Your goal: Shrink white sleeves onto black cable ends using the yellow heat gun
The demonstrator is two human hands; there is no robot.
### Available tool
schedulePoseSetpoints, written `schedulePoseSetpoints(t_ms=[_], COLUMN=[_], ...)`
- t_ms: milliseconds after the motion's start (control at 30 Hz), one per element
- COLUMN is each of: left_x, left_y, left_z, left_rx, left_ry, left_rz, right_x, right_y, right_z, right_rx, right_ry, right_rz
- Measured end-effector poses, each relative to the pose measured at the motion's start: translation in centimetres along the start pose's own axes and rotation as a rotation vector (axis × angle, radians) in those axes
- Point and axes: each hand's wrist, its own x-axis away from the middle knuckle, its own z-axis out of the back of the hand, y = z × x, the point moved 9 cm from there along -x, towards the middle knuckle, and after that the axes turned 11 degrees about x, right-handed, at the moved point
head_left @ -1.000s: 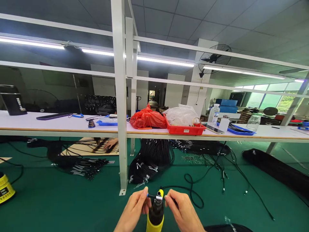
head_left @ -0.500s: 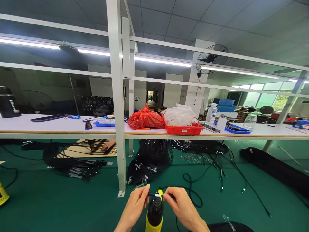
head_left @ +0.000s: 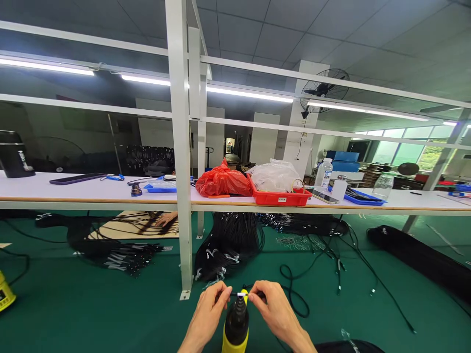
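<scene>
Stretching wide before you, the green bench mat [head_left: 91, 314] carries a black cable bundle [head_left: 231, 242] under a white-framed shelf [head_left: 73, 189] holding a red bag [head_left: 222, 184] and a red tray [head_left: 281, 197]. Your left hand [head_left: 208, 314] and right hand [head_left: 275, 314] each pinch a thin cable [head_left: 242, 294], with its white sleeve just above the nozzle of the upright heat gun [head_left: 235, 326].

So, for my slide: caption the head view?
Left hand and right hand hold a black cable over a yellow-black tool.
</scene>
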Motion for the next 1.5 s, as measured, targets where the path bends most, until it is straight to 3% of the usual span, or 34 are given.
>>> schedulePoseSetpoints(t_ms=[533,1000,1500], left_x=[0.3,0.0,0.1], left_y=[0.9,-0.4,0.3], left_z=[0.4,0.4,0.0], left_rx=[0.034,-0.035,-0.101], left_ry=[0.003,-0.009,-0.036], left_rz=[-0.039,0.000,-0.041], right_x=[-0.2,0.1,-0.4], right_y=[-0.2,-0.5,0.1], right_z=[-0.2,0.3,-0.1], right_rx=[-0.011,-0.019,-0.014], right_ry=[-0.027,-0.034,-0.075], right_rz=[-0.023,0.011,-0.027])
